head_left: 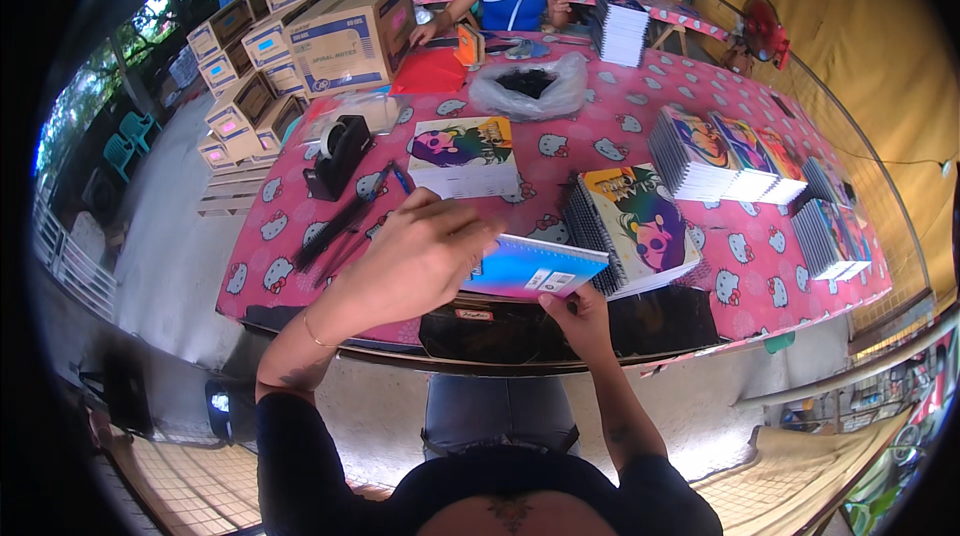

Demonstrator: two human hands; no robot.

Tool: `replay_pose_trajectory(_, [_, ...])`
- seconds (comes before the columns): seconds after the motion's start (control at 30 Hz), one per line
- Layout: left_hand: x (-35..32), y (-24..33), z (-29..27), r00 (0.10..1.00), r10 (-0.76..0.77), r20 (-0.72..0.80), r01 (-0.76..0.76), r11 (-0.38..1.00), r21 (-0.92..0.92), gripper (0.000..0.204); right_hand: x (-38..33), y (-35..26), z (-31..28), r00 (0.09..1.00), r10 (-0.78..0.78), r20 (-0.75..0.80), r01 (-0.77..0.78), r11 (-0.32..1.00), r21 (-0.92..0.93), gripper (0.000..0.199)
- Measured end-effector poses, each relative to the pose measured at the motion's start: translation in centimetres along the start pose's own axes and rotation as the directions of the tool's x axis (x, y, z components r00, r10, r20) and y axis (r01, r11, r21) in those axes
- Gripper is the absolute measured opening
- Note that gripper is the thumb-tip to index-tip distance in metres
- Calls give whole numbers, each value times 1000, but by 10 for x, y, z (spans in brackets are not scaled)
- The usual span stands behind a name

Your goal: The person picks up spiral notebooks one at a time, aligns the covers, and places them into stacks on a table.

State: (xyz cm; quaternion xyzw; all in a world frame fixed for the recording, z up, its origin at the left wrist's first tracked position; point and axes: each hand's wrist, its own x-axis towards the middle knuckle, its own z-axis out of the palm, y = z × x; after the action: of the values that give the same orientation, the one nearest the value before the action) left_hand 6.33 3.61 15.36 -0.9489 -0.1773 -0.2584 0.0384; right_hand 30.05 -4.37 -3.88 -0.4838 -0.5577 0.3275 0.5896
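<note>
A blue-and-purple notebook (540, 264) is tilted over the table's near edge, its row of punched holes along the far side. My right hand (582, 318) pinches its near right corner between thumb and fingers. At the notebook's left end, my left hand (430, 246) has its fingers bent together; what they hold, if anything, is hidden. Beyond it stands a pile of colourful-covered notebooks (462, 151). To the right is a stack of spiral notebooks (635, 226) with dark coils. Thin black strands, probably binding coils (335, 236), lie left of my left forearm.
A black tape dispenser (336, 158) and a blue pen (402, 178) are at the left. Beyond are a plastic bag with black contents (530, 86) and a large carton (350, 36). More notebook stacks (700, 156) line the right side. A person in blue (512, 1) sits opposite.
</note>
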Motion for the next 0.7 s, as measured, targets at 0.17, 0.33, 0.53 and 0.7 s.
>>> replay_pose_trajectory(0.17, [-21, 2, 14, 998, -63, 12, 61, 994, 91, 32, 0, 4, 3, 997, 57, 52, -60, 996, 61, 29])
replay_pose_trajectory(0.33, [-68, 16, 76, 971, -194, -143, 222, 949, 224, 41, -9, 13, 8, 993, 45, 105, -62, 985, 159, 57])
replay_pose_trajectory(0.53, [-148, 18, 172, 337, -895, -291, 459, 426, -779, 50, -10, 25, 46, 999, 4, -54, 3, 992, 123, 59])
replay_pose_trajectory(0.7, [-170, -126, 161, 614, -625, -482, 746, 660, 93, 36, 9, 47, 17, 1000, 9, 3, -9, 991, 133, 58])
